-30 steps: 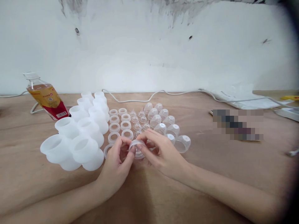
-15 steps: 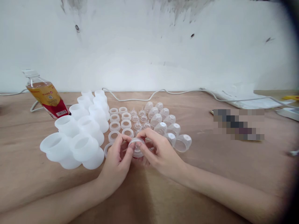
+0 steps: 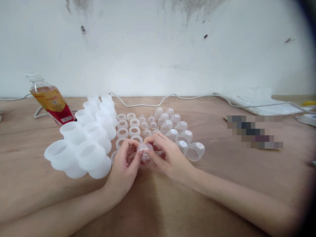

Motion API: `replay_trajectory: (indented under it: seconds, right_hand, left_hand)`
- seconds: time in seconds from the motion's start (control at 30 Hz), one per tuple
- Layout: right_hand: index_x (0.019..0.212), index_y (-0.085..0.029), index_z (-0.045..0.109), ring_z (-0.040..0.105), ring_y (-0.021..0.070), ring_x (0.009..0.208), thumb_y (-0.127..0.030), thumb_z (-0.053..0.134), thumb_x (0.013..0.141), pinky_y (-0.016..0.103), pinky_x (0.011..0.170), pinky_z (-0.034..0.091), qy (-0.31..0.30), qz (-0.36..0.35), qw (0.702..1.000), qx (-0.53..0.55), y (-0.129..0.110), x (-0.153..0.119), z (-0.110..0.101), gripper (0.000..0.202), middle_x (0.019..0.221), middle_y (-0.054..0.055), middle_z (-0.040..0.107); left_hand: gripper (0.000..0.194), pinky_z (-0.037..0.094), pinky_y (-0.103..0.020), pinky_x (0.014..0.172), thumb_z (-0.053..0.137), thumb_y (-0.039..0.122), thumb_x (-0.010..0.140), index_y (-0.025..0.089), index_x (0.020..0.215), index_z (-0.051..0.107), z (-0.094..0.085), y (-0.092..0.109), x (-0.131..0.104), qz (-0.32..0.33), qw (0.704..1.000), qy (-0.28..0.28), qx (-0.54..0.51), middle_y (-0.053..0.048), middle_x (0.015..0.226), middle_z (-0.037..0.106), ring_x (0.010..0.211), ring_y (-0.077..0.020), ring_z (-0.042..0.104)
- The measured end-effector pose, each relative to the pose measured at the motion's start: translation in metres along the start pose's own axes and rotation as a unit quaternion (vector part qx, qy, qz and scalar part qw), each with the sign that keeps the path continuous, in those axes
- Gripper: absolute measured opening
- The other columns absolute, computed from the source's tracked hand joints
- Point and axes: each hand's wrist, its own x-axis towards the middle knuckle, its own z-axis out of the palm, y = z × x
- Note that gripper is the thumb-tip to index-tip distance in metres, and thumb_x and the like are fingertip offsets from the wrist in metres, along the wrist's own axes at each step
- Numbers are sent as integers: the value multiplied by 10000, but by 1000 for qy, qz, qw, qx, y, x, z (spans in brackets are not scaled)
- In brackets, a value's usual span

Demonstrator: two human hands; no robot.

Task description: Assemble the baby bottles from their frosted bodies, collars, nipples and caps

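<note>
Between my two hands is a translucent ring [image 3: 145,147] with a clear nipple-like piece showing under it. My left hand [image 3: 125,168] grips its left side with thumb and fingers. On its right side, my right hand [image 3: 170,158] pinches it the same way. Two columns of translucent rings [image 3: 122,133] lie just beyond my left hand. Small clear nipples [image 3: 144,125] stand behind the held ring, the nearest ones partly hidden by my fingers. Clear domed caps [image 3: 193,151] lie in two rows beyond my right hand.
Several white frosted bottles [image 3: 91,154] stand in rows at the left, beside a drink bottle [image 3: 53,102]. A white cable [image 3: 148,105] runs along the wall. At the right are a pixelated flat object [image 3: 254,131] and a white plastic bag [image 3: 261,104].
The held ring has tilted, so its outer side faces me more. Both hands keep their hold on it. The whole view has shifted slightly.
</note>
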Motion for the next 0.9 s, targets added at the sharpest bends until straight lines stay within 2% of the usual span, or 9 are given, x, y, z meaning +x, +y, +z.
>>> replay_trajectory:
  seconds: [0.07, 0.2, 0.4, 0.53, 0.63, 0.77, 0.9]
  right_hand:
    - [936, -185, 482, 478, 105, 777, -111, 471, 761, 172, 545, 439, -28, -15, 999, 2, 1, 0, -7, 190, 901, 36, 471]
    - [892, -185, 463, 475, 98, 788, -10, 466, 674, 168, 592, 463, -48, -48, 997, -30, 2, -2, -14, 279, 905, 24, 472]
    - [917, -165, 424, 485, 109, 786, -42, 467, 719, 215, 660, 480, -37, -93, 991, -84, 1, -8, -9, 237, 905, 47, 467]
    - [942, -158, 401, 499, 109, 729, -48, 446, 737, 229, 621, 485, -8, -130, 985, -117, 6, -12, -5, 236, 859, 41, 500]
    - [910, -162, 417, 506, 87, 689, -24, 452, 705, 181, 580, 487, 20, -130, 988, -76, 9, -13, -3, 249, 806, 13, 513]
    - [847, -165, 426, 498, 66, 670, 15, 453, 656, 128, 546, 479, 34, -88, 995, -13, 7, -13, 1, 264, 772, -6, 505]
    - [901, -150, 425, 476, 82, 699, -17, 450, 688, 150, 550, 478, 16, -120, 993, -16, 8, -13, 1, 253, 815, 25, 486]
  left_hand:
    - [85, 478, -222, 691, 480, 204, 812, 191, 844, 402, 0, -2, -1, 16, 1000, 0, -13, 0, 865, 501, 822, -120, 545]
    - [136, 461, -276, 806, 503, 126, 767, 188, 811, 391, 0, -5, -3, 33, 999, -17, -31, -30, 990, 482, 984, -155, 495]
    - [156, 476, -226, 730, 528, 99, 747, 187, 754, 399, -1, -4, -4, 32, 999, 0, -12, 13, 851, 487, 861, -115, 532]
    - [163, 481, -196, 729, 527, 92, 752, 191, 735, 399, -1, -3, -6, 59, 998, 7, -2, 28, 834, 473, 855, -91, 526]
    - [157, 485, -190, 732, 522, 85, 753, 201, 757, 416, -1, -3, -6, 80, 997, 8, 15, 32, 842, 479, 860, -86, 528]
    - [187, 476, -166, 728, 529, 53, 733, 202, 745, 417, -1, -3, -6, 107, 993, 3, 41, 40, 811, 471, 828, -70, 518]
    - [177, 477, -174, 725, 534, 72, 737, 200, 743, 411, -1, -4, -7, 112, 993, 9, 41, 38, 802, 472, 812, -71, 515]
